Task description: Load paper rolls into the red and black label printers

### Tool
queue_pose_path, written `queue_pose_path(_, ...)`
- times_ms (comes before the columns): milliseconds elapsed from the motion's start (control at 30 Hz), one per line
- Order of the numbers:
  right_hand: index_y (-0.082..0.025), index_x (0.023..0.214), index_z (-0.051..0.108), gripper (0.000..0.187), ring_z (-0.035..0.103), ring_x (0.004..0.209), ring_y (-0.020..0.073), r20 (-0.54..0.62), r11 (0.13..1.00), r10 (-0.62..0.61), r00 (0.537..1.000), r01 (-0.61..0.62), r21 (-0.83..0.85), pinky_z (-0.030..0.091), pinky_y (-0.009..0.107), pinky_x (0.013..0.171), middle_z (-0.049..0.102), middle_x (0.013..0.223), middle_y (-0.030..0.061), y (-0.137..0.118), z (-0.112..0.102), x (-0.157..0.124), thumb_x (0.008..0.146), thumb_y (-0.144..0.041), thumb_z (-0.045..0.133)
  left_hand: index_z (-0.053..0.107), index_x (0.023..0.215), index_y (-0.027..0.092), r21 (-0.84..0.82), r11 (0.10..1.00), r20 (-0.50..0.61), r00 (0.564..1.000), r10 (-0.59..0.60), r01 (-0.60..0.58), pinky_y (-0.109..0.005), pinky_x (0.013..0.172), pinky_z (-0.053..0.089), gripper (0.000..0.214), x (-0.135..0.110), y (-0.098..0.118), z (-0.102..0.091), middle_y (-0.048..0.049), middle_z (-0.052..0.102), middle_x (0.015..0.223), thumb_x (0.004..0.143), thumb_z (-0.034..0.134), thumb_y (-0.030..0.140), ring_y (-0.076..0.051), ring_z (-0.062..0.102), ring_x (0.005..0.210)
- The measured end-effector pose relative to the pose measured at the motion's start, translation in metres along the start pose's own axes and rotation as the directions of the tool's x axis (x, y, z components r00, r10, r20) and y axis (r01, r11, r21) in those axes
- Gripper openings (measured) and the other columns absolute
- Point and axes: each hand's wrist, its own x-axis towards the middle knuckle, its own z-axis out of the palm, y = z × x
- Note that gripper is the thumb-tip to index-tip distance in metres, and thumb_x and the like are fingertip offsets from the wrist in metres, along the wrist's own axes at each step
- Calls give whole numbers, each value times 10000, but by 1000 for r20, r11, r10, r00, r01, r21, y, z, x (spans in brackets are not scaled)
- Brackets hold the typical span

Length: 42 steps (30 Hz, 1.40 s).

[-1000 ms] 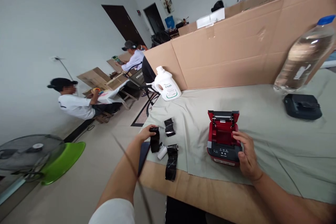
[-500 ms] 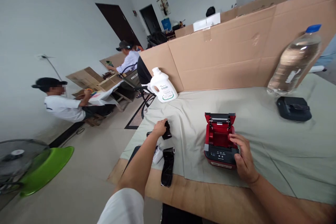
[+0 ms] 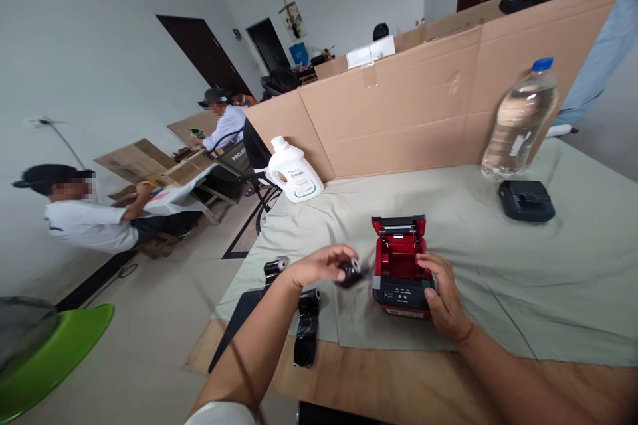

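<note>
A small black roll (image 3: pixel 351 272) with a pale core is pinched between the thumb and fingers of my left hand (image 3: pixel 321 265), lifted just left of the printer and slightly blurred. The red and black receipt printer (image 3: pixel 401 293) stands on the cloth with its lid tipped up and its red bay exposed; I see no roll inside. My right hand (image 3: pixel 446 299) grips the printer's right side, fingers at the bay's edge and thumb by the front panel. Another black roll (image 3: pixel 306 332) lies left of the printer with a strip unrolled toward me. One more black roll (image 3: pixel 274 267) is partly behind my left forearm.
A white jug (image 3: pixel 296 176) leans by a cardboard partition (image 3: pixel 389 119) at the back. To the right stand a water bottle (image 3: pixel 518 123) and a black device (image 3: pixel 526 201). A dark flat object (image 3: pixel 234 325) lies under my left arm. Other people sit at the left and beyond.
My left hand has lifted a black roll from the group on the left and carried it right, toward the printer. My right hand stays on the printer. The view has shifted right.
</note>
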Motion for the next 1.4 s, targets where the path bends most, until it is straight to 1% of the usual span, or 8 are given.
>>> queue_pose_path(67, -209, 1230, 480, 372, 459, 1186, 313, 7, 1000, 0, 1000, 0, -6, 360, 574, 979, 514, 1260, 125, -1, -1, 0, 928, -383, 354, 626, 1108, 184, -194, 981, 439, 895, 77, 11, -303, 687, 527, 575, -7, 26, 14, -89, 690, 990, 605, 786, 412, -242, 664, 873)
queue_pose_path(133, -210, 1226, 482, 372, 461, 1184, 312, 8, 1000, -3, 1000, 3, -11, 362, 568, 980, 515, 1257, 124, -1, -1, 1, 928, -391, 353, 631, 1115, 178, -246, 969, 600, 789, 131, 27, -301, 654, 529, 598, -5, 45, 28, -87, 698, 940, 609, 793, 452, -235, 679, 808)
queue_pose_path(333, -217, 1241, 466, 392, 451, 1194, 312, 12, 1000, -2, 1000, 2, -19, 358, 568, 986, 502, 1262, 127, 2, 0, -1, 929, -425, 350, 610, 1109, 188, 254, 929, 92, 963, 253, -268, -319, 877, 491, 353, 51, 62, 74, -82, 676, 1097, 759, 645, 209, -205, 640, 978)
queue_pose_path(533, -210, 1259, 448, 411, 451, 1197, 310, 18, 1000, -10, 1000, 11, -25, 365, 562, 989, 490, 1267, 137, 1, -2, 0, 922, -429, 363, 614, 1102, 173, 809, 577, 61, 992, 111, -115, -389, 895, 476, 363, 88, 65, 97, -114, 696, 1039, 739, 609, 162, -276, 638, 995)
queue_pose_path(733, -232, 1116, 555, 337, 446, 1202, 308, 69, 994, -56, 996, 63, -94, 377, 550, 976, 505, 1249, 112, -1, -7, 3, 912, -423, 367, 622, 1099, 209, 766, 625, 31, 980, 196, -150, -350, 890, 485, 327, 94, 51, 100, -70, 688, 1088, 771, 619, 221, -239, 636, 1003)
queue_pose_path(867, -237, 963, 624, 281, 416, 1223, 304, 100, 983, -107, 989, 121, -138, 382, 533, 973, 517, 1222, 89, -2, -11, 6, 913, -375, 384, 641, 1034, 215, 639, 712, -76, 898, 434, -290, -292, 862, 497, 235, 76, 51, 102, -44, 700, 1016, 875, 472, 182, -172, 646, 936)
queue_pose_path(1033, -244, 1011, 654, 248, 438, 1190, 306, 105, 946, -219, 970, 237, -219, 420, 522, 938, 537, 1200, 91, -3, -14, 8, 867, -357, 487, 566, 1193, 181, 632, 692, -419, 597, 684, -349, -406, 1045, 382, 318, 64, 52, 92, -129, 575, 1246, 926, 443, 304, -229, 503, 1197)
queue_pose_path(1400, -278, 977, 665, 284, 422, 1240, 338, 91, 849, -357, 930, 364, -383, 393, 547, 962, 534, 1304, 84, -12, -8, 5, 729, -414, 681, 530, 1218, 182, 392, 742, -483, 565, 669, -545, -456, 970, 385, 503, 40, 1, 113, -118, 598, 1052, 954, 246, 501, -237, 533, 1037)
